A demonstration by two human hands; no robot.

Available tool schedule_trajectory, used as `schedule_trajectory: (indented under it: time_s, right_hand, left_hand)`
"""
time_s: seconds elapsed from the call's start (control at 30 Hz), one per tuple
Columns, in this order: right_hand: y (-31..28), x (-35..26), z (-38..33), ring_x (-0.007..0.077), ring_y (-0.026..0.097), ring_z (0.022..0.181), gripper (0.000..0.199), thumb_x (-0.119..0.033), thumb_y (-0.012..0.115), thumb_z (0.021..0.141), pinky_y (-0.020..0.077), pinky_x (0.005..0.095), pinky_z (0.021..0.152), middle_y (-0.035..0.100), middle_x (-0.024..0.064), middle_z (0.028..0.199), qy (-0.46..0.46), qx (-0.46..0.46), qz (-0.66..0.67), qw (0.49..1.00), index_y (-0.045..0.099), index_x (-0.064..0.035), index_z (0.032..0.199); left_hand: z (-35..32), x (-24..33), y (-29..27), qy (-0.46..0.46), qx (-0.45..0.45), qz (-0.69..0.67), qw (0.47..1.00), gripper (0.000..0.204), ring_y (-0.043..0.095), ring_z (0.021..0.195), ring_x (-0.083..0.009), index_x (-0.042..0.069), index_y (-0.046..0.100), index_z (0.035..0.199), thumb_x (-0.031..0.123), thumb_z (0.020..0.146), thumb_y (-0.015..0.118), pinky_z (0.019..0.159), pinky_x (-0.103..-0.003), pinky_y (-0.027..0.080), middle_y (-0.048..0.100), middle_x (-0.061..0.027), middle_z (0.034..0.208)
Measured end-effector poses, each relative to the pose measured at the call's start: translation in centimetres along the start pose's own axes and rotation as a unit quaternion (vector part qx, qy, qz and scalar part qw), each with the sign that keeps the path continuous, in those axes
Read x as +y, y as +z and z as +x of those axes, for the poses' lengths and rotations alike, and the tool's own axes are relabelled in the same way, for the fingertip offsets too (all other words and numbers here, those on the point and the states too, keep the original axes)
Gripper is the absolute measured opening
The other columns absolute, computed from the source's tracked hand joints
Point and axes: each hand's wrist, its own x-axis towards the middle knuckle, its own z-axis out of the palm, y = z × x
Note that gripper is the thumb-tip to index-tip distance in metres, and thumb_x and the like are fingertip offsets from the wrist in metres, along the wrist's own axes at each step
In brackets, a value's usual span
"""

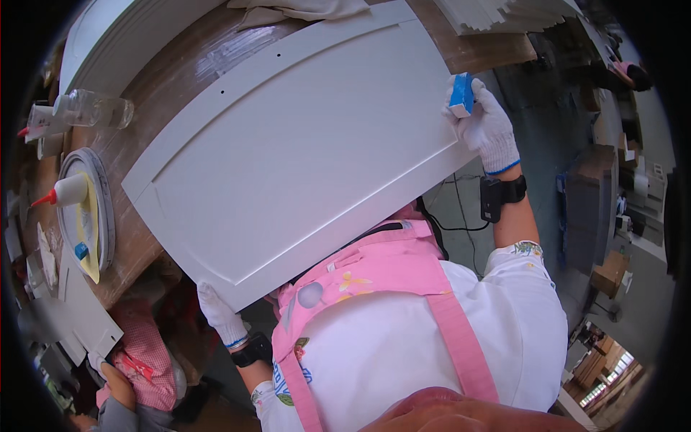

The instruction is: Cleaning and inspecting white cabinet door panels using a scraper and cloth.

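Note:
A large white cabinet door panel (pixel 302 137) with a recessed middle and two small dark holes near its far edge lies across the table and reaches out toward my body. My left hand (pixel 219 315), in a white knit glove, grips the near left corner; some of its fingers are hidden. At the far right, my right hand (pixel 487 126), also gloved, closes around a small blue block (pixel 461 95) with a whitish end face, which looks like a sanding block. That hand is beside the panel's right end; whether it also touches the panel, I cannot tell.
On the brown table (pixel 133 255) at left are a round lid (pixel 108 216) bearing a red-tipped white bottle (pixel 70 191), and a clear jar (pixel 97 109). White panels are stacked at far left (pixel 137 43) and far right (pixel 497 13). Another person's gloved hand (pixel 97 362) is at lower left.

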Motion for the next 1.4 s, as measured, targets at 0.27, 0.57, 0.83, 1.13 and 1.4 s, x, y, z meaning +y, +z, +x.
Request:
schedule_trajectory:
  time_s: [0.27, 0.57, 0.83, 1.13, 1.4]
  right_hand:
    - [-6.0, -1.2, 1.3, 0.027, 0.06, 0.106, 0.032, -0.028, 0.049, 0.103, 0.0517, 0.0464, 0.089, 0.061, 0.0126, 0.121, -0.049, -0.039, 0.026, 0.998, 0.054, -0.0066, 0.126]
    - [-4.7, -0.6, 0.9, 0.026, 0.06, 0.103, 0.037, -0.028, 0.054, 0.102, 0.0529, 0.0435, 0.087, 0.06, 0.012, 0.122, -0.03, -0.064, 0.04, 0.997, 0.05, -0.0048, 0.131]
    - [-3.7, -0.1, 0.9, 0.0245, 0.06, 0.102, 0.037, -0.027, 0.055, 0.101, 0.0533, 0.0425, 0.088, 0.059, 0.0124, 0.123, 0.012, -0.07, -0.013, 0.997, 0.05, -0.0048, 0.13]
    - [-1.1, 0.5, -0.1, 0.0221, 0.06, 0.103, 0.038, -0.028, 0.056, 0.101, 0.0521, 0.0418, 0.09, 0.059, 0.0114, 0.121, 0.062, -0.106, -0.05, 0.991, 0.052, -0.0041, 0.131]
    - [3.6, 2.5, -1.0, 0.024, 0.06, 0.098, 0.038, -0.026, 0.056, 0.101, 0.0517, 0.0413, 0.087, 0.06, 0.0128, 0.113, 0.096, -0.147, -0.072, 0.982, 0.051, 0.0006, 0.128]
  left_hand:
    - [-0.8, 4.6, 2.1, -0.048, 0.018, 0.009, 0.999, 0.059, 0.064, 0.106, -0.0241, -0.003, 0.047, 0.138, 0.045, 0.103, 0.047, 0.086, -0.036, 0.055, 0.06, -0.0149, 0.126]
    - [0.0, 4.9, 2.3, -0.05, -0.002, -0.013, 0.999, 0.053, 0.058, 0.121, -0.023, 0.002, 0.042, 0.145, 0.039, 0.106, 0.043, 0.1, -0.036, 0.049, 0.054, -0.0105, 0.139]
    - [0.0, 5.6, 3.6, -0.049, 0.028, -0.085, 0.995, 0.05, 0.062, 0.113, -0.0241, -0.001, 0.048, 0.138, 0.037, 0.105, 0.046, 0.094, -0.037, 0.053, 0.06, -0.013, 0.13]
    - [-0.4, 5.4, 4.6, -0.08, 0.047, -0.09, 0.992, 0.053, 0.063, 0.113, -0.0242, -0.002, 0.05, 0.138, 0.039, 0.104, 0.049, 0.095, -0.036, 0.053, 0.061, -0.0125, 0.129]
    - [-1.3, 5.7, 4.6, -0.086, -0.005, -0.131, 0.988, 0.056, 0.065, 0.109, -0.0219, -0.001, 0.051, 0.136, 0.043, 0.103, 0.05, 0.09, -0.035, 0.055, 0.063, -0.0112, 0.126]
